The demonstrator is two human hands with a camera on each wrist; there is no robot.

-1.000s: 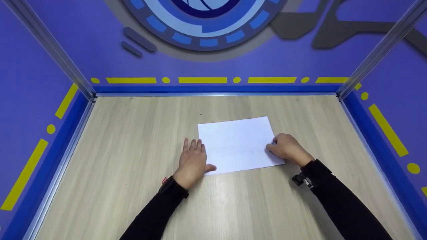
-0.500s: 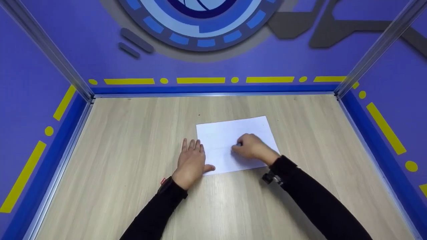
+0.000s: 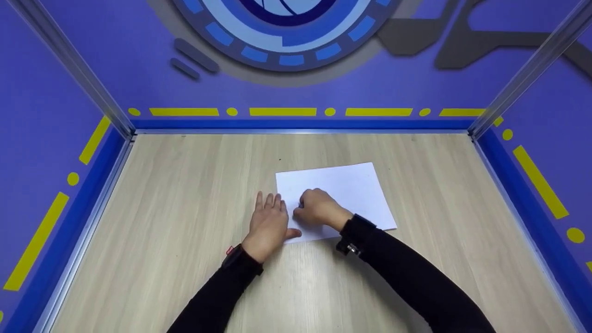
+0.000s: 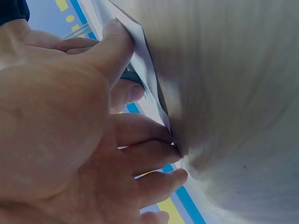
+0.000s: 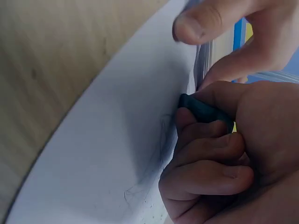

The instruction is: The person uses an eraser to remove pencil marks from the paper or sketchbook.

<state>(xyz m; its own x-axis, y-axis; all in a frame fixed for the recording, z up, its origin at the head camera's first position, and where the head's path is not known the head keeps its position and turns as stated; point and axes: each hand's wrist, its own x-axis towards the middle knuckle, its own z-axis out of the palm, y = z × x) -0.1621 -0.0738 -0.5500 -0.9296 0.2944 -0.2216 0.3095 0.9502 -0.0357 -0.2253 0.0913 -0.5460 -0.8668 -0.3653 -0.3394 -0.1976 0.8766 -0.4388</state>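
A white sheet of paper (image 3: 354,189) lies slightly turned on the wooden table. My left hand (image 3: 267,225) rests flat at its left edge, fingers straight and thumb on the near left corner. In the right wrist view, my right hand (image 5: 205,168) pinches a dark teal eraser (image 5: 205,112) between thumb and curled fingers, its end down at the paper. Faint pencil lines and small dark crumbs show on the sheet beneath. From the head view, my right hand hides most of the eraser and sits close to the left thumb.
Blue walls with yellow stripes and metal edging (image 3: 300,131) enclose the table (image 3: 199,175) at the back and both sides. A small dark speck (image 3: 280,159) lies beyond the paper. A small device hangs under the right wrist strap (image 3: 349,247).
My right hand has swept left across the paper with the eraser, from the right edge to near the left hand. The left hand and the sheet stay in place.
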